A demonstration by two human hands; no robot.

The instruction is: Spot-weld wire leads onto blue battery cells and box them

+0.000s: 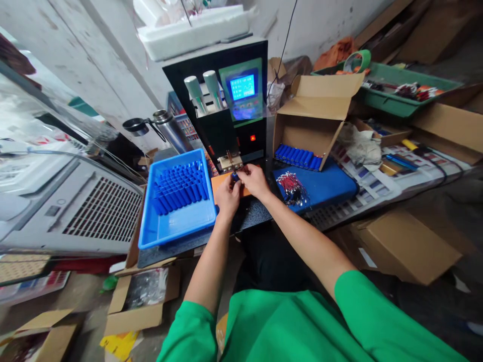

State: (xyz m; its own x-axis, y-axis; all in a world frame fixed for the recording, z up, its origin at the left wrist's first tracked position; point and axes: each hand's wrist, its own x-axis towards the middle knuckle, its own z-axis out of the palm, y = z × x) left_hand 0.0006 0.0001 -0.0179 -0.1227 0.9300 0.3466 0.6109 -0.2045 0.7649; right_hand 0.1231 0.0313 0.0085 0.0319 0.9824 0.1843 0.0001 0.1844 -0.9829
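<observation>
My left hand (pixel 228 195) and my right hand (pixel 256 181) are close together at the front of a black spot welding machine (pixel 241 128). Between their closed fingertips is a small blue battery cell (pixel 235 176), mostly covered by the fingers. Just above it are the machine's thin electrode pins (pixel 229 157). An orange plate (pixel 220 185) lies under the hands. Left of them, a light blue tray (pixel 181 229) bears rows of blue battery cells (pixel 180 188). On the right, a bundle of red and dark wire leads (pixel 292 187) lies on a blue surface (pixel 328 187).
Behind the leads stands an open cardboard box (pixel 313 113) with several blue cells (pixel 298 156). A steel flask (pixel 171 131) stands behind the tray. A green bin (pixel 400 98) sits back right. Cardboard boxes (pixel 409 246) lie below on the right. A white foam tray (pixel 196 32) rests atop the machine.
</observation>
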